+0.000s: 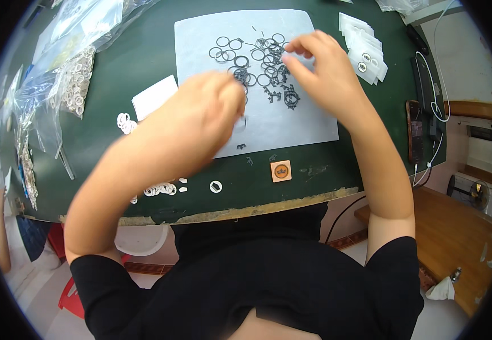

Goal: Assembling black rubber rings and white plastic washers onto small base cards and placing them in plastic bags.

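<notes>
Over the white sheet [308,122], my left hand [215,105] is closed, its fingers curled and slightly blurred; what they hold, if anything, is hidden. Beside it lie several thin black rings [241,61], some partly covered by the hand. My right hand [322,68] reaches over the sheet's right side with thumb and fingers apart, at a heap of small black crown-shaped pieces [274,96] mixed with rings. Nearer to me, a small orange square block [280,171] bearing a dark ring and crown sits on the green table [314,190].
White ring-shaped pieces [161,188] lie near the front edge, with a single white ring [216,187] alongside. White papers [154,97] and a clear bag of pale rings [77,82] are at left. Small white packets [365,48] and a phone [414,131] with cables lie at right.
</notes>
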Tool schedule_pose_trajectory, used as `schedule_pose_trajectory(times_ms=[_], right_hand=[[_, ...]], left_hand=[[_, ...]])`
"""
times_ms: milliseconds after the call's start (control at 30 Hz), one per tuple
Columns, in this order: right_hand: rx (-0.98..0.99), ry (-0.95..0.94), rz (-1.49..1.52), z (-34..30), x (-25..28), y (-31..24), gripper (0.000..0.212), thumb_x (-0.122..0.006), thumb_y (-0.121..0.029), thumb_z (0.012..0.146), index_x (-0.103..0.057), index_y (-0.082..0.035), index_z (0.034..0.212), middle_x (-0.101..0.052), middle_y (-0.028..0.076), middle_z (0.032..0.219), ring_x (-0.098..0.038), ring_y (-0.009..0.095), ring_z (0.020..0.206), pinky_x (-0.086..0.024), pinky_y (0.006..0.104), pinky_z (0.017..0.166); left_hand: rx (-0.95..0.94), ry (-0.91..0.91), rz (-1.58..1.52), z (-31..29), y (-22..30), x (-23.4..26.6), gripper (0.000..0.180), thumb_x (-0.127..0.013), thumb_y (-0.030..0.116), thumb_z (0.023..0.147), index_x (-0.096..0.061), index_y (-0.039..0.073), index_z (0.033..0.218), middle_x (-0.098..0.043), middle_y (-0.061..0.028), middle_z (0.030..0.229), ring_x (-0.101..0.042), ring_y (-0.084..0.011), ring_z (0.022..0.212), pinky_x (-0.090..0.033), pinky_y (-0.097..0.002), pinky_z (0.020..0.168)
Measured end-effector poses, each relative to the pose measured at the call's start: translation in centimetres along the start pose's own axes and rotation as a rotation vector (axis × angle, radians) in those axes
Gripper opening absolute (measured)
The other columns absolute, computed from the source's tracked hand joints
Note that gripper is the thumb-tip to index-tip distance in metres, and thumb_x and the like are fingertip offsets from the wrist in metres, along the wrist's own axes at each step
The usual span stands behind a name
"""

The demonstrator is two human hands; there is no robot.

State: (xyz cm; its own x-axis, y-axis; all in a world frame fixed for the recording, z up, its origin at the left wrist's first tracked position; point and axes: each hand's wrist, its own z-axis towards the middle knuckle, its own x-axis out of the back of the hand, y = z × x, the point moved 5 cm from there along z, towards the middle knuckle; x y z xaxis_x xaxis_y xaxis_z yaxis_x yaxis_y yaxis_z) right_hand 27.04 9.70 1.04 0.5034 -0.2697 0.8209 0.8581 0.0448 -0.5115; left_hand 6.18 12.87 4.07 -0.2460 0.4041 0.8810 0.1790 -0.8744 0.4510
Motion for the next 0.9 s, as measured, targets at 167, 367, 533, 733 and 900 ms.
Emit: schedule_pose_trajectory(times_ms=[167,367,533,733,900], right_hand=[[-0.074,-0.048,-0.203,4.7,-2.3,-0.8,0.038,-0.074,-0.033,0.085,-0.073,0.004,0.096,-0.068,0.021,0.095,-0.066,0.03,0.096,-0.053,0.0393,0.086],[-0.266,-0.323,-0.279,7.2,-3.6,-0.7,0.04,-0.075,-0.035,0.08,-0.073,0.002,0.095,-0.067,0.015,0.073,-0.067,0.027,0.071,-0.056,0.0392,0.072],[-0.234,-0.354,-0.396,8.2,-3.4,-3.0,0.036,-0.074,-0.033,0.077,-0.077,0.003,0.084,-0.074,0.024,0.087,-0.073,0.038,0.087,-0.058,0.0438,0.081],[-0.089,-0.369,-0.551,8.9,-4.5,-3.1,0.034,-0.072,-0.03,0.08,-0.076,0.003,0.087,-0.074,0.024,0.091,-0.073,0.039,0.088,-0.058,0.0452,0.081],[-0.085,-0.442,-0.566,8.5,-3.2,-2.5,0.034,-0.071,-0.029,0.081,-0.076,0.004,0.09,-0.074,0.024,0.092,-0.073,0.039,0.089,-0.058,0.045,0.081]], left_hand=[[0.059,-0.164,0.046,-3.5,4.0,-3.0,0.018,-0.063,-0.002,0.082,-0.054,0.0,0.097,-0.053,-0.0148,0.093,-0.055,-0.0336,0.092,-0.045,-0.0413,0.085],[0.087,-0.08,0.013,-4.5,4.5,-4.0,0.013,-0.067,0.004,0.086,-0.058,0.0,0.094,-0.054,-0.0131,0.091,-0.055,-0.0315,0.091,-0.045,-0.0409,0.084],[0.084,-0.021,-0.03,-5.3,4.6,-3.3,0.013,-0.07,0.008,0.087,-0.061,0.001,0.093,-0.055,-0.0118,0.091,-0.055,-0.0304,0.091,-0.044,-0.0399,0.083],[0.116,0.063,-0.049,-6.4,4.0,-2.6,0.014,-0.073,0.007,0.085,-0.064,0.001,0.094,-0.057,-0.0119,0.091,-0.056,-0.031,0.089,-0.045,-0.0407,0.081],[0.171,0.158,-0.081,-7.2,3.2,-1.8,0.014,-0.073,0.005,0.086,-0.065,0.002,0.097,-0.06,-0.0122,0.094,-0.057,-0.0318,0.09,-0.046,-0.0407,0.081]])
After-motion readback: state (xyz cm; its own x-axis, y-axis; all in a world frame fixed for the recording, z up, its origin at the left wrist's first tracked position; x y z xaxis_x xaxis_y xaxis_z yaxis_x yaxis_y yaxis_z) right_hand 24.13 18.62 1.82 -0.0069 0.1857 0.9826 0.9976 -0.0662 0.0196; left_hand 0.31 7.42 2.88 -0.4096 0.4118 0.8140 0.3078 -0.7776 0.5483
